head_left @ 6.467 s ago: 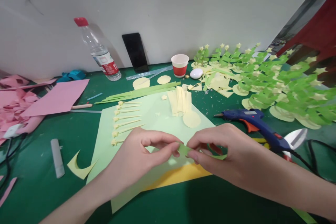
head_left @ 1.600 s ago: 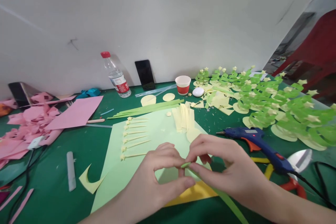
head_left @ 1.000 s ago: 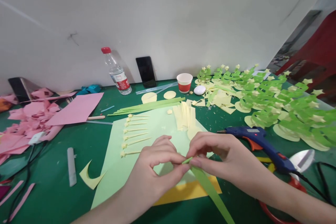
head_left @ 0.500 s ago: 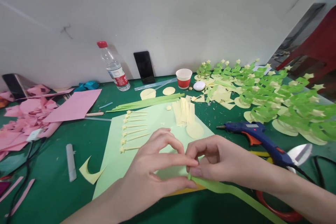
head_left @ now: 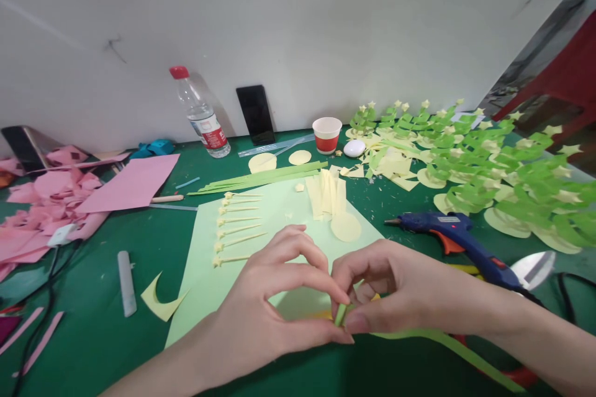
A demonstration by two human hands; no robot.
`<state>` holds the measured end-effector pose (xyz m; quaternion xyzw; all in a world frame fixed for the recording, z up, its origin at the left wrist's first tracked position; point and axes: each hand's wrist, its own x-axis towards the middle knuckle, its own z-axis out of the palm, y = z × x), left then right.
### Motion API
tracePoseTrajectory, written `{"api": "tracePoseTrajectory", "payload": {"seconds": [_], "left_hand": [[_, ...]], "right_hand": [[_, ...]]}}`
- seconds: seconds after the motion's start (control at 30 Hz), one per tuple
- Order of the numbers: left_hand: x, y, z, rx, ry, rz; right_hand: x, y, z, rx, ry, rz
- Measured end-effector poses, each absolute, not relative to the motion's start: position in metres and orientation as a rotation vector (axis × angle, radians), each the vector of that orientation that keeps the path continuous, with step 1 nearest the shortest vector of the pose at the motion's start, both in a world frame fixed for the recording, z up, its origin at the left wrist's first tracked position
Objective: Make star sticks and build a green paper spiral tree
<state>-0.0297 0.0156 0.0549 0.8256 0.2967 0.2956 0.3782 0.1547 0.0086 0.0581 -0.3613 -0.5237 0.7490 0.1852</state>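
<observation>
A long green paper strip [head_left: 447, 342] trails off to the lower right, its near end rolled into a small coil between my fingertips. My left hand [head_left: 288, 298] pinches the coil between thumb and forefinger. Against its right side, my right hand [head_left: 382, 288] holds the strip with thumb and bent fingers. Both hands are over the front edge of a pale green sheet [head_left: 209, 285]. On that sheet lie a row of thin yellow pieces with star-like ends [head_left: 239, 234], a stack of cream strips [head_left: 328, 194] and a cream disc [head_left: 346, 227].
A blue glue gun [head_left: 447, 226] and scissors [head_left: 533, 270] lie at right, before rows of green paper plants [head_left: 498, 167]. Behind stand a bottle [head_left: 207, 121], a phone [head_left: 256, 115] and a paper cup [head_left: 326, 135]. Pink paper [head_left: 130, 183] is at left.
The strip's end between my fingers is turned more upright and shows as a small roll. My left forefinger has bent downward. The view has shifted slightly.
</observation>
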Motion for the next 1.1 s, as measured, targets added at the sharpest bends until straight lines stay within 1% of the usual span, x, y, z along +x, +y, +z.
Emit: {"api": "tracePoseTrajectory", "payload": {"seconds": [0.3,0.43,0.57,0.73,0.83,0.87,0.93,0.97,1.1], "left_hand": [[-0.03,0.016,0.053,2.151,0.733,0.78],[-0.031,0.017,0.055,2.369,0.791,0.791],[-0.032,0.015,0.057,2.677,0.839,0.722],[-0.031,0.015,0.055,2.742,0.857,0.668],[-0.034,0.044,0.057,2.641,0.918,0.5],[-0.036,0.062,0.056,2.621,1.022,0.447],[-0.043,0.106,0.052,2.697,1.386,0.421],[-0.047,0.13,0.048,2.73,1.48,0.428],[-0.064,0.211,0.026,2.901,1.594,0.359]], "right_hand": [[0.156,0.007,0.058,-1.061,-1.44,2.129],[0.157,0.009,0.057,-1.108,-1.48,2.05],[0.15,0.01,0.05,-1.199,-1.508,1.977],[0.145,0.012,0.043,-1.334,-1.434,1.851],[0.148,0.015,0.047,-1.436,-1.446,1.753],[0.15,0.015,0.049,-1.465,-1.456,1.72],[0.152,0.016,0.051,-1.494,-1.486,1.683],[0.153,0.015,0.051,-1.499,-1.503,1.68],[0.15,0.013,0.05,-1.524,-1.547,1.724]]}}
